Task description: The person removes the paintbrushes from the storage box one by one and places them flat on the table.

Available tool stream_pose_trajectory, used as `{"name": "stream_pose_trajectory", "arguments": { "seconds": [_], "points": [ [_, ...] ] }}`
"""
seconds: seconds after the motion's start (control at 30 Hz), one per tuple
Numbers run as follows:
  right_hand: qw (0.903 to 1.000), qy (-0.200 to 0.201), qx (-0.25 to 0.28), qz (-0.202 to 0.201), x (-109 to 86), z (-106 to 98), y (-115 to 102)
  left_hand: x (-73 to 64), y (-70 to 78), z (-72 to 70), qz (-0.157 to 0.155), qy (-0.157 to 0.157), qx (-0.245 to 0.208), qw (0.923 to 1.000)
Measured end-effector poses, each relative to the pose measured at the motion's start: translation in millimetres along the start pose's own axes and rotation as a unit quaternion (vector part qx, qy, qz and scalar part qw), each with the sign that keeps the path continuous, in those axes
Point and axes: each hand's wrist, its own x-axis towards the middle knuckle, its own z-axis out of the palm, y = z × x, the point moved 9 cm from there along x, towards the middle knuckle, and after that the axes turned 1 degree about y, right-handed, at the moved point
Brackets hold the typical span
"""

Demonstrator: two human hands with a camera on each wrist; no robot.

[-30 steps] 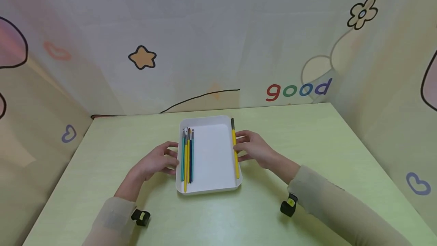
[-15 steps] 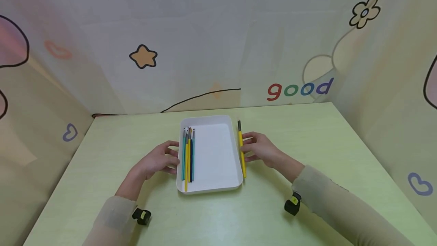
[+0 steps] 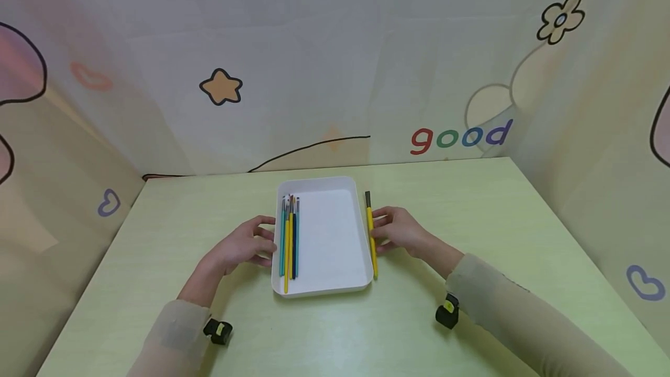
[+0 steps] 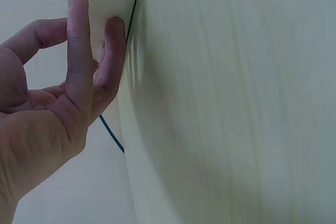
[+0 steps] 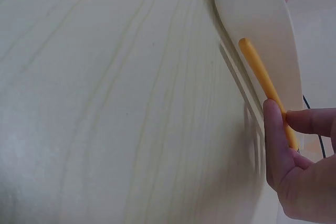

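1. The table [image 3: 445, 191] is pale yellow-green with a faint wood grain, its far edge meeting a fabric backdrop [image 3: 303, 63].
2. That backdrop, pale and printed, encloses the table on three sides; it bears an orange star [image 3: 221, 86], a black-outlined flower [image 3: 561, 18] and multicoloured "good" lettering [image 3: 463, 137].
3. A white, shallow rectangular tray with rounded corners [image 3: 330, 237] sits on the table, slim paintbrushes with teal, yellow and dark blue handles [image 3: 291, 249] lying along its left side.
4. The left hand [image 3: 246, 246], fingers spread and fairly straight, touches the tray's left wall.
5. The right hand [image 3: 400, 230] pinches a thick yellow-handled paintbrush with dark bristles [image 3: 374, 260] just outside the tray's right wall, bristles pointing away.
6. Beige sleeves [image 3: 502, 307] cover both forearms.
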Motion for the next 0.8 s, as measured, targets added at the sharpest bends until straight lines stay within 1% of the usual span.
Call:
{"name": "stream_pose_trajectory", "arguments": {
  "seconds": [0.1, 0.33, 0.43, 0.63, 0.8],
  "points": [
    [0.9999, -0.005, -0.008, -0.006, -0.2, 2, -1, -0.1, 0.3, -0.1, 0.0, 0.0, 0.0, 1.0],
    [0.9994, 0.0, -0.028, -0.019, 3.9, 3, 2, -0.2, 0.1, -1.0, 0.001, 0.007, 0.008, 0.9999],
    [0.9991, 0.004, -0.034, -0.026, 5.6, 4, 2, -0.8, 0.1, -2.4, 0.002, 0.014, 0.014, 0.9998],
    [0.9969, 0.025, -0.071, -0.023, 5.6, 3, -1, -3.0, -0.9, -8.1, 0.0, 0.029, 0.029, 0.9992],
    [0.9954, 0.034, -0.088, -0.017, 5.4, 2, -2, -4.1, -1.0, -10.2, 0.001, 0.03, 0.036, 0.9989]
  ]
}}
